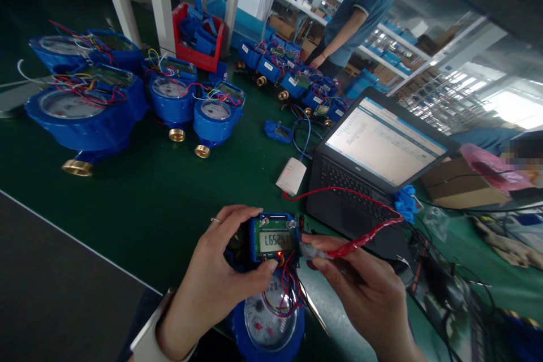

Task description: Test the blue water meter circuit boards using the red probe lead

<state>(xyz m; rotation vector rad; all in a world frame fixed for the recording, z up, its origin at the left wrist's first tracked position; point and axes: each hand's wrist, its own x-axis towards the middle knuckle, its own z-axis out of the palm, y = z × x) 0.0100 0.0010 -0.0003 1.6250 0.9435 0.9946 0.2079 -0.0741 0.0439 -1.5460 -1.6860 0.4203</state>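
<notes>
Fingers of left hand (212,285) clamp the display module (275,240); right hand (367,291) pinches a red-wired clip (314,250), half hidden.

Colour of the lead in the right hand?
Red, best seen in the head view: the lead runs from the right hand.

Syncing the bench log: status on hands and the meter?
Left hand holds meter module by its left side. Right hand pinches red-wired probe at module's right side. Red lead trails across laptop.
</notes>
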